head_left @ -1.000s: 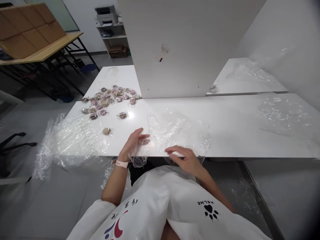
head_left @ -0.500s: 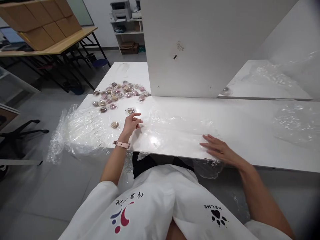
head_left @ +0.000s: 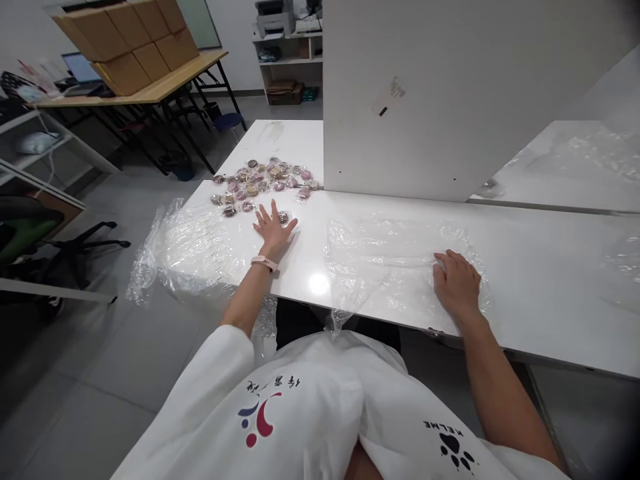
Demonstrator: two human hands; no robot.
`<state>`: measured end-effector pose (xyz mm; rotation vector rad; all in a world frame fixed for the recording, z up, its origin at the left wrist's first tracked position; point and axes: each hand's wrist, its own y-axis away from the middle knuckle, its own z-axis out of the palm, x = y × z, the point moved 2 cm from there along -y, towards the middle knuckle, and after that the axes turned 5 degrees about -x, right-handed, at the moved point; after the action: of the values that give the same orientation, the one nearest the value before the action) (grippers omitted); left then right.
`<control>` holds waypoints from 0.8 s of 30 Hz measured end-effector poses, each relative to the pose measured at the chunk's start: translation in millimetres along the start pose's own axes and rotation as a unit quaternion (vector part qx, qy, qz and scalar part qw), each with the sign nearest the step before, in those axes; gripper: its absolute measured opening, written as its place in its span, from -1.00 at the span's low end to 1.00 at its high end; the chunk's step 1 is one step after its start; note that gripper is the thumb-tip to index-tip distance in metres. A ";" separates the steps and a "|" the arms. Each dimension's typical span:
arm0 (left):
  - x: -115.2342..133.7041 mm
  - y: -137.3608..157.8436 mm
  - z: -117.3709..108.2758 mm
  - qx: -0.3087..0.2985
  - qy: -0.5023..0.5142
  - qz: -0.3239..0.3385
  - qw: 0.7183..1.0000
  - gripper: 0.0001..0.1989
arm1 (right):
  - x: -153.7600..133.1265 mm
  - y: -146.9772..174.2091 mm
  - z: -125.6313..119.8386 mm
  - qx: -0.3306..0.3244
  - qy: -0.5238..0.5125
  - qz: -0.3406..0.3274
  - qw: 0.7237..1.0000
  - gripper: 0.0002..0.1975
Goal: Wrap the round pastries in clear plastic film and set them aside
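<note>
My left hand [head_left: 273, 232], with a pink band on its wrist, spreads its fingers low over the white table. Against its thumb side lies a dark round piece in a clear wrapper [head_left: 283, 217], partly covered by the fingers. Just beyond the fingertips, several more small round wrapped pieces [head_left: 253, 190] in pink, tan and dark brown lie in a loose cluster. My right hand [head_left: 457, 283] rests on a wrinkled sheet of clear plastic film [head_left: 380, 243], its fingers curled and closed at a ridge in the film. What lies under the palm is hidden.
A bunched stack of clear plastic [head_left: 193, 243] overhangs the table's left end. Behind the white table [head_left: 520, 267] stands a tall white panel [head_left: 390, 147]. More plastic film [head_left: 625, 267] lies at the far right. Cardboard boxes [head_left: 135, 47] stand on a wooden desk at back left.
My left hand has moved forward towards the wrapped pieces and spread its fingers. A pale round piece near its wrist is out of sight. My right hand's flat fingers have curled. The view has shifted left.
</note>
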<state>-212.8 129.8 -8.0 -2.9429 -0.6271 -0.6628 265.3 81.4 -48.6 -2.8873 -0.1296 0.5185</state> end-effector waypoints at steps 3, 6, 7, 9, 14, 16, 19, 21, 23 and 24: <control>14.9 -13.2 2.8 -0.046 -0.020 0.077 0.996 -0.35 | 6.5 1.7 -1.8 -0.004 -0.009 0.000 1.000 -0.52; 13.0 -10.1 0.0 -0.091 -0.041 0.148 0.984 -0.58 | 22.4 0.1 -5.0 -0.036 -0.004 -0.034 0.999 -0.48; 7.9 -6.2 -2.3 -0.097 -0.046 0.157 0.982 -0.59 | 29.8 -1.7 -6.3 -0.052 0.002 -0.053 0.997 -0.47; -5.8 3.2 -7.4 -0.089 -0.059 0.144 0.984 -0.55 | 46.8 -9.0 -10.2 -0.082 0.013 -0.084 0.993 -0.46; -24.6 19.5 -9.6 -0.002 -0.063 0.070 0.996 -0.59 | 64.3 -43.3 -31.4 -0.131 0.020 -0.101 0.986 -0.48; -21.3 19.8 -5.6 0.023 -0.053 0.066 0.996 -0.66 | 40.9 -51.4 -38.4 -0.111 0.023 -0.113 0.987 -0.46; -13.5 15.0 -0.9 0.040 -0.024 0.063 0.997 -0.69 | -29.5 -42.0 -28.3 -0.098 -0.004 -0.172 0.980 -0.47; -9.0 10.2 0.1 0.042 -0.010 0.073 0.996 -0.70 | -83.8 -25.8 -5.9 -0.142 -0.050 -0.219 0.964 -0.52; -5.6 4.8 0.0 0.037 -0.010 0.091 0.995 -0.71 | -128.1 -11.5 20.4 -0.191 -0.065 -0.254 0.946 -0.51; -4.2 1.7 -0.4 0.031 -0.014 0.100 0.994 -0.72 | -143.6 -7.4 31.3 -0.196 -0.070 -0.264 0.942 -0.49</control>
<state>-215.8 126.6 -9.4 -2.9098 -0.3422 -0.5740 119.8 77.0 -27.7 -2.9807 -1.1098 0.6424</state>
